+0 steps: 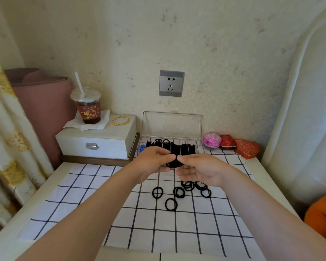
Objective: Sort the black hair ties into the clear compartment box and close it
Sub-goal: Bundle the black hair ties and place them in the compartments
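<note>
At the far left hangs a cream curtain with a gold pattern (pixel 9 132), and beside it a rolled mauve mat (pixel 43 102) leans in the corner. Next comes a white latched case (pixel 96 141), which carries an iced dark drink in a lidded cup with a straw (pixel 88 109) standing on a tissue (pixel 95 125), and gold bangles (pixel 120 120) lying near the case's right edge. A white cloth with a black grid (pixel 79 194) covers the table in front. The left hand (pixel 152 162) reaches forward over the cloth, its thumb and fingers curled round a bunch of black hair ties (pixel 174 163), held just in front of the clear compartment box (pixel 172 125). This box stands against the wall below a grey wall socket (pixel 171 83), its lid upright, with more stored hair ties (pixel 174 147) filling several of its narrow compartments. The right hand (pixel 201 168) meets the left, pinching the same bunch from the other side, thumb tips almost touching. Below the hands, loose hair ties (pixel 188 186) lie scattered on the cloth, some overlapping, two lying singly. To the right of the box sit a pink round container (pixel 212 142), a small red box (pixel 228 142) and a red heart-shaped box (pixel 247 148). An orange object (pixel 322 217) shows at the right edge.
</note>
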Available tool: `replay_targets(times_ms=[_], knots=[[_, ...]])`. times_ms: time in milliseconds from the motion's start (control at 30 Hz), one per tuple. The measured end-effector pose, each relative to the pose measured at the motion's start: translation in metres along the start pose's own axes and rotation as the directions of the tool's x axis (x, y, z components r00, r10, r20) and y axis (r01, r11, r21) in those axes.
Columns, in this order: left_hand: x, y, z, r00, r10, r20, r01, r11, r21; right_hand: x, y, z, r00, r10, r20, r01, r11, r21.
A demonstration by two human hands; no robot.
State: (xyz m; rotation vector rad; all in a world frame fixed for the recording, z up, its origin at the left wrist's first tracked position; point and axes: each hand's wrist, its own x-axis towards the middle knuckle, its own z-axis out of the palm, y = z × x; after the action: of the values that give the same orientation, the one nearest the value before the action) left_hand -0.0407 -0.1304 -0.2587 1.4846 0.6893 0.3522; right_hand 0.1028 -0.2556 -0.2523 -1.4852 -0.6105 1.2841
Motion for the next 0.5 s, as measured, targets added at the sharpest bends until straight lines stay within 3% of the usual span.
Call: replay_targets(times_ms=[233,500], knots=[[0.006,0.003,0.022,0.997,0.055,-0.055,-0.057,0.998,-0.026,0.001,-0.001,-0.010,0.998,-0.038,-0.049,0.042,0.994,0.097],[0.018,0.020,0.044,0.995,-0.017,0.095,0.003,0.988,0.152,0.001,-0.011,-0.031,0.977,-0.051,-0.209,0.059,0.998,0.031]])
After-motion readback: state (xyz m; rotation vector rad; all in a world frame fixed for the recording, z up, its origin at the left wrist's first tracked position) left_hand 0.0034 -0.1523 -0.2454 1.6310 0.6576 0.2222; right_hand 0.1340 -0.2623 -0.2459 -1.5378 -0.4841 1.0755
